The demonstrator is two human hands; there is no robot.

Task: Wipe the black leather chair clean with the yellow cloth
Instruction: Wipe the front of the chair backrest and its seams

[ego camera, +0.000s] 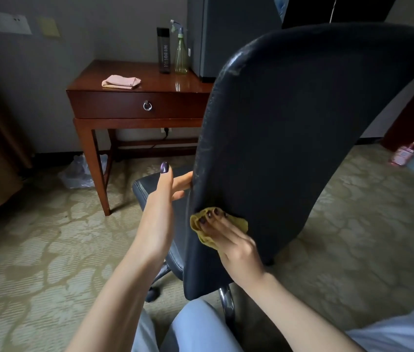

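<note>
Item: black leather chair (302, 138), backrest seen from behind, long axis running from lower left up to upper right; most of the panel lies up and to the right of the cloth. Yellow cloth (242, 221): bunched low on the backrest near its left edge, beneath the right hand (236, 247), the nearer hand. Its fingers (216, 221) lie nearly straight, pressing the cloth to the leather; thumb hidden. Left hand (165, 196): fingers hooked round the backrest's left edge, tips hidden, thumb raised clear.
</note>
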